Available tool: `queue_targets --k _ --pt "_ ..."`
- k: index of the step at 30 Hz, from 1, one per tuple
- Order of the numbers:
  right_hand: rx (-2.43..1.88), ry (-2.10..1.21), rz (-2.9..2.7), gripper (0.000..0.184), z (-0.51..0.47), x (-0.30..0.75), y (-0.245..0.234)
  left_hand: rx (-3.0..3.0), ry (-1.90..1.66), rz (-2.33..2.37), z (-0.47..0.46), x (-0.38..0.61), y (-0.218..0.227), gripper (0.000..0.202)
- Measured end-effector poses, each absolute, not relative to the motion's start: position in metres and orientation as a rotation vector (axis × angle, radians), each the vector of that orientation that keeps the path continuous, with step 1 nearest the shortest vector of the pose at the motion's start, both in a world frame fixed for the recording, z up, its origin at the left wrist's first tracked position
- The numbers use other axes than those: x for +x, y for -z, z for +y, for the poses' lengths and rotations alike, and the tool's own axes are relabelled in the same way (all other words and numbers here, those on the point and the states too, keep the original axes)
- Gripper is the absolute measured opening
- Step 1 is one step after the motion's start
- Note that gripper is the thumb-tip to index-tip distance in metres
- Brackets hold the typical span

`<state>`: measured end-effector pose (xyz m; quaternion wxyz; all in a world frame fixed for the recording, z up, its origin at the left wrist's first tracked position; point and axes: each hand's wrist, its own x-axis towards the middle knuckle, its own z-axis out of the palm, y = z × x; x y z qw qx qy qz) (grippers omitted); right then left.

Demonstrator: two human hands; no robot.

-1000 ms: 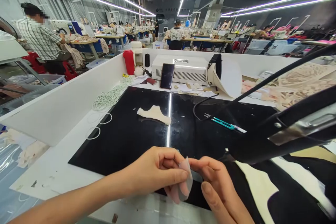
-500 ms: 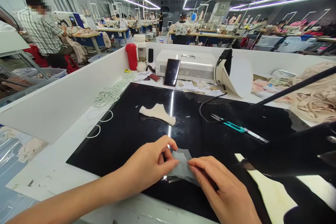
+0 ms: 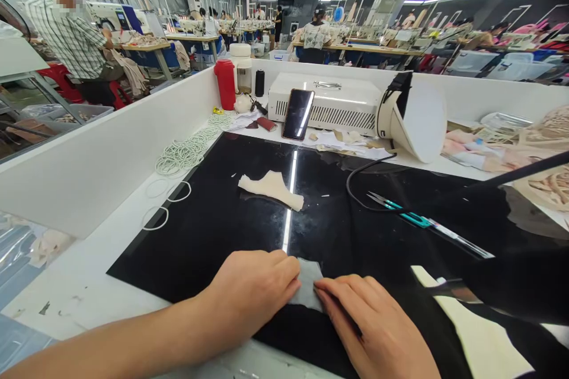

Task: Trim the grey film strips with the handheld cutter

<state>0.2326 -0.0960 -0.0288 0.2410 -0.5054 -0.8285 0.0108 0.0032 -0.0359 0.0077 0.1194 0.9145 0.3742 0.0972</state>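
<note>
A small translucent grey sheet (image 3: 310, 281) lies on the glossy black work surface (image 3: 213, 225), between my two hands. My left hand (image 3: 258, 287) is closed, its fingertips pinching the sheet's left edge. On the opposite edge, my right hand (image 3: 373, 320) pinches the sheet between thumb and fingers. Beyond them rests a cream fabric piece (image 3: 271, 186) with curved edges. Teal-handled thread snips (image 3: 413, 219) lie to the right. Nearer on that side is a larger pale cut piece (image 3: 480, 331), partly covered by a dark, blurred object.
A white slotted box (image 3: 329, 100) stands at the back with a phone (image 3: 297, 113) leaning on it, beside a white lamp shade (image 3: 413, 118). Pale green cord (image 3: 186, 151) is heaped left. A black cable (image 3: 355, 183) crosses the right side. Co-workers sit at sewing tables beyond the white partition.
My left fingers have closed from an open curl into a pinch on the sheet's left edge. My right hand keeps its pinch. The camera view has shifted slightly.
</note>
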Motion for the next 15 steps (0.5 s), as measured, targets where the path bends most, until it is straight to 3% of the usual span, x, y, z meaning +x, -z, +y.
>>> queue_targets --k 15 --pt "-1.302 0.082 -2.131 0.031 -0.091 0.218 0.016 2.847 -0.458 1.038 -0.039 -0.001 -0.004 0.02"
